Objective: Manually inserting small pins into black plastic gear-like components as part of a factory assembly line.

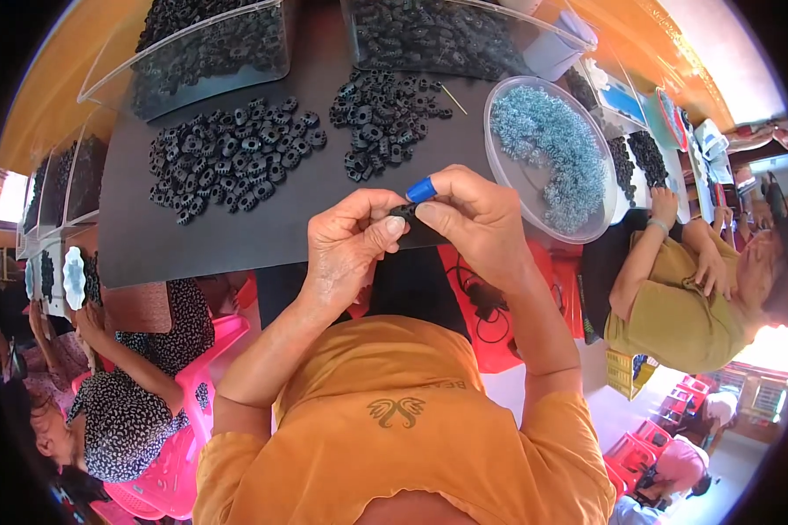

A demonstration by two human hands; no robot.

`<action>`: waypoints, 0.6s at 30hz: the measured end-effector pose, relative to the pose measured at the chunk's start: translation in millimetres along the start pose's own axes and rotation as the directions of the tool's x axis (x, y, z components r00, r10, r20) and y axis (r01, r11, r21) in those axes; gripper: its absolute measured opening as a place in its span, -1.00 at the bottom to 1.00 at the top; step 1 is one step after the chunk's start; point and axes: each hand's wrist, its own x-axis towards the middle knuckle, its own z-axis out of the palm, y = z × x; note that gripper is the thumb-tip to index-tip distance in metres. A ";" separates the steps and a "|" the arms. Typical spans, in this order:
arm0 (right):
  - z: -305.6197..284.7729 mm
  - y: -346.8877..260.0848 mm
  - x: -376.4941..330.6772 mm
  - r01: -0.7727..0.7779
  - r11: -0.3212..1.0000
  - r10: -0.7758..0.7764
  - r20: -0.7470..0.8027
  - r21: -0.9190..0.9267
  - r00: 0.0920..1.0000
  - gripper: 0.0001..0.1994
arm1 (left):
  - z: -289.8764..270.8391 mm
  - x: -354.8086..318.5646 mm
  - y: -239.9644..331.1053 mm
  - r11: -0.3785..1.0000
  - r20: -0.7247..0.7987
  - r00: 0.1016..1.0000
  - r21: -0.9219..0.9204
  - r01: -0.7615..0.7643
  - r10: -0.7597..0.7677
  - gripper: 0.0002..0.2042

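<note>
Between my two hands, just over the front edge of the dark table, is a small black plastic part (404, 211). My left hand (346, 245) pinches it between thumb and index finger. My right hand (481, 219) closes on its other side with thumb and forefinger; a blue finger cover (421, 190) sits on that forefinger. My fingers hide most of the part. Beyond my hands lie a spread pile of black plastic pieces (232, 157) on the left and a smaller pile of black pieces (376, 127) in the middle. At the right, a round clear tray (496, 157) holds many tiny bluish, spring-like coils (556, 144).
Clear bins, one at far left (210, 74) and one at far centre (438, 39), hold more black pieces. A thin yellowish stick (454, 100) lies near the middle pile. Co-workers sit close by, one on a pink chair (210, 350) at left, another in an olive shirt (683, 306) at right.
</note>
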 end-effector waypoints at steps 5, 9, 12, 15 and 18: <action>3.8 3.1 -1.6 -0.075 0.995 0.077 -0.041 0.059 0.996 -0.86 | 0.4 -0.6 -1.5 0.999 -0.013 1.000 0.021 0.024 -0.024 -0.77; 4.6 -4.7 -0.1 -0.121 0.992 0.121 -0.007 0.024 0.993 -0.90 | 1.5 -2.0 -2.8 0.999 -0.004 0.999 0.028 0.034 -0.034 -0.79; 4.3 -9.1 1.7 -0.061 0.997 0.061 0.006 -0.051 0.998 -0.90 | -0.1 -2.7 -5.1 0.998 -0.010 0.999 0.041 0.042 -0.042 -0.82; 4.8 -6.9 2.9 0.038 0.988 -0.034 0.031 -0.151 0.999 -0.88 | -0.2 -2.3 -3.7 0.995 -0.017 0.999 0.079 0.052 -0.051 -0.87; 4.0 -0.7 3.2 0.202 0.947 -0.192 0.063 -0.251 0.979 -0.87 | 5.2 -1.2 -1.6 0.991 -0.042 0.999 0.129 0.039 -0.034 -0.91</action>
